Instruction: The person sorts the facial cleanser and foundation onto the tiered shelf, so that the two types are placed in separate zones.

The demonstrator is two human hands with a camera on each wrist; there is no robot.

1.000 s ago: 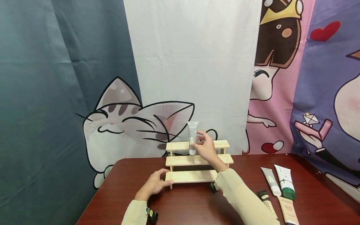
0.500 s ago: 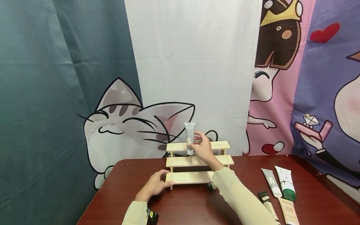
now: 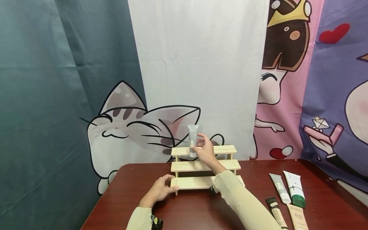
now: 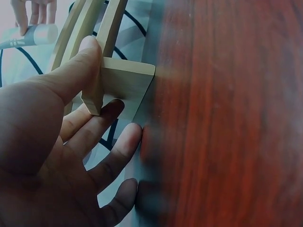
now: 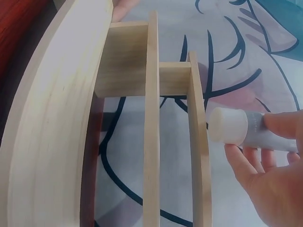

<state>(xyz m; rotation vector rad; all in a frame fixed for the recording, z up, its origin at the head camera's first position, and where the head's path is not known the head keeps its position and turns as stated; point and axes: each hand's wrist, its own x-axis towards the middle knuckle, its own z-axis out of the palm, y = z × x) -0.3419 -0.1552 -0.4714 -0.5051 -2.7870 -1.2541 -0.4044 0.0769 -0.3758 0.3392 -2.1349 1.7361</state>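
Note:
A three-tier wooden display rack [image 3: 189, 166] stands on the table. My left hand [image 3: 159, 190] grips the left end of its lowest shelf; in the left wrist view, the thumb lies on one face of the wood [image 4: 125, 71] and fingers reach behind it. With my right hand [image 3: 206, 152] I pinch a grey squeeze tube [image 3: 193, 135] upright, white cap down, overlapping the left part of the top shelf in the head view. The right wrist view has its white cap [image 5: 228, 125] right beside the top shelf's edge [image 5: 199, 142], thumb and fingers on opposite sides of the tube.
On the right of the red-brown table [image 3: 115, 204] lie another grey tube [image 3: 279, 187], a white tube with a green cap [image 3: 294, 188], a dark-ended tube [image 3: 276, 212] and a beige BB tube [image 3: 297, 217]. A printed curtain [image 3: 201, 64] hangs behind the table.
My right hand has carried the grey tube a little left along the top shelf and slightly up. The left hand keeps its grip on the rack. The head view has shifted slightly.

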